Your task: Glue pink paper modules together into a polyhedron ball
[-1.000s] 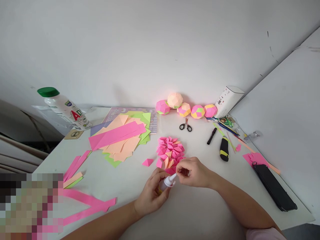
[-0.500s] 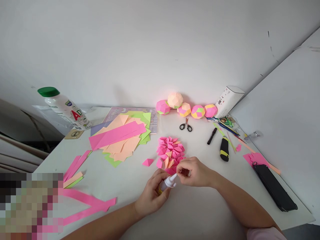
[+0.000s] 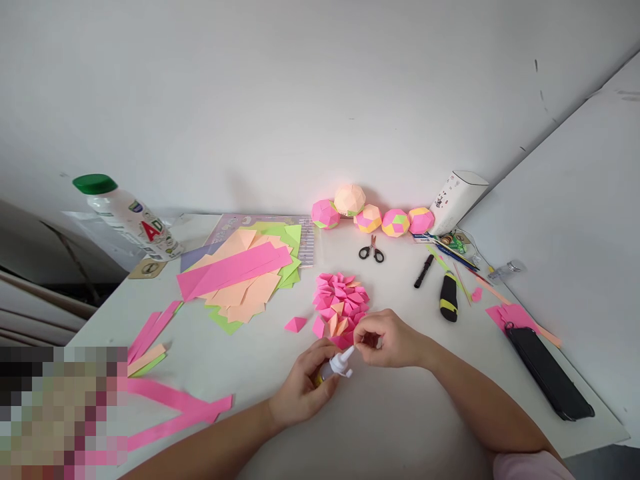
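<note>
Left grip (image 3: 305,385) wrapped round a small bottle (image 3: 334,368), right grip (image 3: 386,340) pinched at its nozzle (image 3: 346,356)

A white desk (image 3: 400,420) spreads beneath both grips and out to either side. Largest on it is a heap of pink, peach and green paper sheets (image 3: 240,270), beyond the left grip and off to its left. A tall white bottle (image 3: 131,220) with a green cap is farther out that way; a black case (image 3: 549,375) lies well to the right of the right grip. Long pink strips (image 3: 173,396) lie left of the left grip. Beyond both grips is a row of faceted paper balls (image 3: 369,219). Nearer, just past the grips, a pile of folded pieces (image 3: 341,300), mostly pink, spreads. A black-and-yellow tool (image 3: 449,298) is right of the right grip and beyond it; scissors (image 3: 365,253) lie beyond the pile. The small bottle is tilted in the left grip, nozzle toward the right grip. A lone pink piece (image 3: 295,325) lies just beyond the left grip. The right grip is narrow, fingertips together at the nozzle's tip; whether they hold anything, I cannot tell.
</note>
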`<state>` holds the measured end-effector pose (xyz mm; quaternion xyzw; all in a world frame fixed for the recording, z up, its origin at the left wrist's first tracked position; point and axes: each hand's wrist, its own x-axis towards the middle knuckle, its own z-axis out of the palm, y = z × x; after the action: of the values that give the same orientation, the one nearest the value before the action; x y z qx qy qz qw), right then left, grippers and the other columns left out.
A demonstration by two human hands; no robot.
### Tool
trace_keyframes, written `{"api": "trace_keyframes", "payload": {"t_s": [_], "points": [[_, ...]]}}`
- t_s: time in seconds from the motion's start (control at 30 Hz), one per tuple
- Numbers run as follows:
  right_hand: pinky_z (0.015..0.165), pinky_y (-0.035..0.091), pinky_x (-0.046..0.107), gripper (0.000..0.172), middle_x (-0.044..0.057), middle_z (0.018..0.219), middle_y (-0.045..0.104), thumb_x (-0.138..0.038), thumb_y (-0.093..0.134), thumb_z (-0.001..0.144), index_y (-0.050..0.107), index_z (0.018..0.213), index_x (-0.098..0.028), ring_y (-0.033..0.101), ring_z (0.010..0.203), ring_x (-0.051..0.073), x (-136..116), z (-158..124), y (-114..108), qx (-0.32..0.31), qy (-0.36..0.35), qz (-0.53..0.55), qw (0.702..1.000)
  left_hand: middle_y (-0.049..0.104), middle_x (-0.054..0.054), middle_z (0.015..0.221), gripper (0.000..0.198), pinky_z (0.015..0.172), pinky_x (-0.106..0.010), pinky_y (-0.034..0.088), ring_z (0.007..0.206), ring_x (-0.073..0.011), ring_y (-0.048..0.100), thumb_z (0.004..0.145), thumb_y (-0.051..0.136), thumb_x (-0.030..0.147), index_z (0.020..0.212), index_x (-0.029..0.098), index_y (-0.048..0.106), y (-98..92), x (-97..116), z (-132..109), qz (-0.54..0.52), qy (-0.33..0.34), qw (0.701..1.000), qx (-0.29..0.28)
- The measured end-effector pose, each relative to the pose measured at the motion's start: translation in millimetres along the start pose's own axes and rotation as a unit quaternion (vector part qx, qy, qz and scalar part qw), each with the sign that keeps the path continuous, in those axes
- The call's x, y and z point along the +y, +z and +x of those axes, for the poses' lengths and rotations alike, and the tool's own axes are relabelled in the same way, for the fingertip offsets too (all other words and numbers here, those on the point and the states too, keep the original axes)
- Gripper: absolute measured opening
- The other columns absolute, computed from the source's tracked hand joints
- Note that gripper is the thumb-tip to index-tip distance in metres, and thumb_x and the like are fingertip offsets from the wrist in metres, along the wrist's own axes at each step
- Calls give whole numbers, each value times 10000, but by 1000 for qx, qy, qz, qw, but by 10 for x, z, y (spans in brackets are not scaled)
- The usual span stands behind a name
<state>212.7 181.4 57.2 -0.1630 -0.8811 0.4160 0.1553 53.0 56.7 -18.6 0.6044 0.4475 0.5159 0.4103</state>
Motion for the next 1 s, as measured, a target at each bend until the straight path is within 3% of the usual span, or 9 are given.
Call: {"api": "trace_keyframes", "payload": {"t_s": [0.23, 0.5, 0.6, 0.73, 0.87, 1.0], "points": [[478, 403, 171, 108, -21, 587, 557, -71, 536, 717, 585, 664, -152, 467, 537, 81, -26, 11, -32, -5, -7, 8, 1000, 497, -48, 806, 161, 592, -264, 405, 703, -149, 467, 831, 512, 276, 922, 163, 582, -16, 3, 2, -35, -18, 999, -17], [615, 496, 220, 183, 46, 817, 621, -209, 604, 822, 646, 988, -143, 558, 687, 116, -26, -18, -126, -77, -43, -39, 995, 496, -47, 819, 176, 572, -256, 409, 679, -138, 468, 835, 511, 278, 951, 166, 582, -7, -6, -5, -57, -31, 998, -22], [654, 491, 237, 158, 69, 852, 657, -184, 524, 885, 667, 937, -140, 587, 715, 125, 15, -24, -111, -84, -106, -75, 988, 494, -47, 822, 167, 579, -258, 409, 696, -143, 471, 832, 517, 277, 937, 166, 586, -11, -8, -5, -54, -31, 998, -24], [565, 447, 224, 203, 62, 775, 665, -160, 468, 905, 667, 871, -138, 570, 636, 117, 34, -40, -93, -58, -166, -163, 971, 494, -47, 815, 166, 576, -255, 405, 698, -145, 469, 828, 526, 285, 920, 163, 590, -14, 7, -1, -58, -37, 997, -26], [516, 373, 219, 227, 28, 662, 624, -132, 452, 880, 633, 746, -159, 500, 549, 100, 14, -58, -77, -30, -189, -261, 946, 480, -35, 789, 175, 563, -250, 397, 671, -135, 453, 831, 528, 305, 906, 160, 591, -8, 3, 4, -67, -48, 996, -19], [484, 309, 219, 238, -12, 559, 558, -96, 462, 806, 564, 604, -169, 397, 478, 83, 12, -51, -41, 1, -201, -293, 935, 478, -33, 795, 178, 558, -245, 392, 669, -131, 446, 828, 535, 316, 897, 161, 590, 7, -11, 1, -68, -57, 996, -16]]}}
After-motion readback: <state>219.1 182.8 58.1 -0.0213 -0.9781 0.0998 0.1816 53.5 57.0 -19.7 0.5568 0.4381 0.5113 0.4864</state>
